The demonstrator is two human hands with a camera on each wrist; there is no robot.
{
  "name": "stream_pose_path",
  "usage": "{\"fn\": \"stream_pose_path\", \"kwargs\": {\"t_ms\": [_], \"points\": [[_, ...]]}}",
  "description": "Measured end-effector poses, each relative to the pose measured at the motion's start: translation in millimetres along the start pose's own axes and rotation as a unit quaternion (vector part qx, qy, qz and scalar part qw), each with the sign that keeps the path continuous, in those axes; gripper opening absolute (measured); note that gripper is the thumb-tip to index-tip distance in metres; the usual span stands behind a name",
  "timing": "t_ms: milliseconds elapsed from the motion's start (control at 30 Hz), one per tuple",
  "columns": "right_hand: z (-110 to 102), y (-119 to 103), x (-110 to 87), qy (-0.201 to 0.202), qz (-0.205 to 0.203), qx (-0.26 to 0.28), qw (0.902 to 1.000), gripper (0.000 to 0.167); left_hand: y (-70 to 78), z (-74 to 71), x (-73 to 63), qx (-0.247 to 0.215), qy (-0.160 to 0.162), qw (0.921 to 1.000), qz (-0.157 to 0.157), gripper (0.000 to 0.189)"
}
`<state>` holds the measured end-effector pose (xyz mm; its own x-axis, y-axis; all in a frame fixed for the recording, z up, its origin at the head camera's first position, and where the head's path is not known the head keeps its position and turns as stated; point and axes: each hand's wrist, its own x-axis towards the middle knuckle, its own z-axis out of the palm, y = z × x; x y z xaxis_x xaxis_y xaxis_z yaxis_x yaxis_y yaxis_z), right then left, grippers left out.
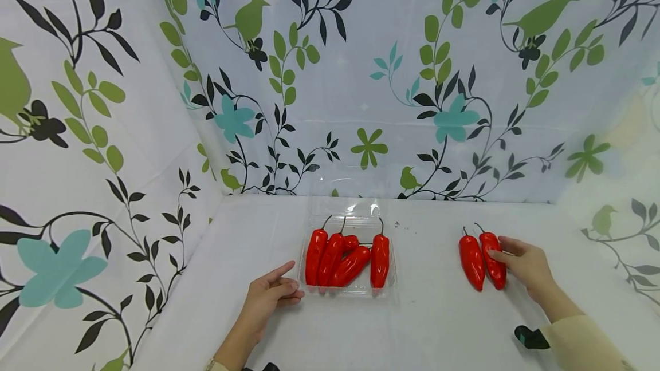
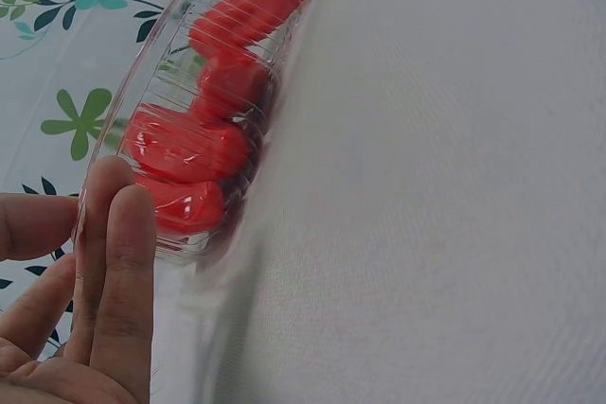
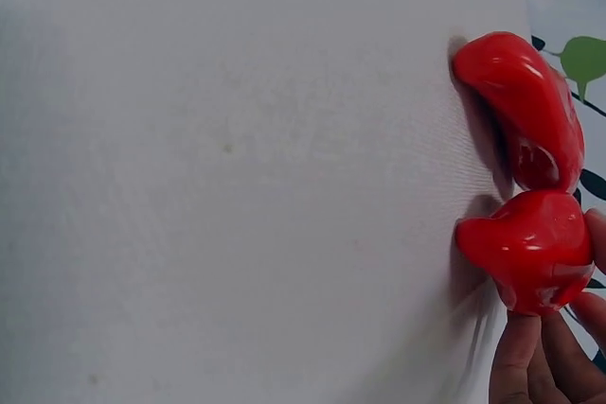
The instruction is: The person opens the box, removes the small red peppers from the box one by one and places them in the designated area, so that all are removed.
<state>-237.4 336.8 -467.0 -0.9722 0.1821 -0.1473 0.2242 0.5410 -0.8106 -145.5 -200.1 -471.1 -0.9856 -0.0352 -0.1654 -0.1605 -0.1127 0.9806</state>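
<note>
Several glossy red chili peppers [image 1: 350, 267] lie in a clear plastic container [image 1: 393, 271] at the middle of the table; one rests slanted and another is partly covered. My left hand [image 1: 268, 296] is at the container's left front corner, its fingers [image 2: 131, 272] mostly straight beside the rim. On the right, my right hand [image 1: 523, 265] holds a red chili pepper [image 1: 493, 262] between thumb and fingers. Just left of it, a second chili pepper [image 1: 471, 262] lies on the table. The right wrist view shows fingers [image 3: 516, 357] against the near pepper [image 3: 540, 248].
The container's transparent lid [image 1: 348, 188] stands raised at the back. White cloth covers the table [image 1: 438, 314]. A patterned curtain [image 1: 330, 73] with leaves and birds hangs behind and at the left side. A dark strap end [image 1: 531, 338] shows by the right sleeve.
</note>
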Motion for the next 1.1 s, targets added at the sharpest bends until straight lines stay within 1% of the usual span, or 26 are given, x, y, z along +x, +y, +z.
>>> {"fn": "stream_pose_path", "kwargs": {"t_ms": [333,600,900,1000,1100], "points": [[4.4,0.7,-4.2,0.008,0.002,-0.037,0.9993,0.076,1.2,0.5,0.0,0.002,0.0,1.0,-0.002,0.054],[4.4,-0.7,-5.5,0.007,0.003,-0.042,0.9991,0.077,2.1,0.6,-1.4,0.002,0.001,1.0,-0.001,0.053],[3.5,-0.4,-5.7,0.016,0.007,-0.037,0.9992,0.076,2.9,1.3,-1.8,0.003,-0.001,1.0,0.002,0.053],[3.6,-2.6,-7.2,0.029,0.013,-0.029,0.9991,0.076,3.0,1.5,-1.8,0.002,-0.001,1.0,0.003,0.054],[4.9,-6.3,-8.4,0.055,0.013,-0.016,0.9983,0.075,3.0,1.6,-1.7,-0.001,-0.001,1.0,0.003,0.054]]}}
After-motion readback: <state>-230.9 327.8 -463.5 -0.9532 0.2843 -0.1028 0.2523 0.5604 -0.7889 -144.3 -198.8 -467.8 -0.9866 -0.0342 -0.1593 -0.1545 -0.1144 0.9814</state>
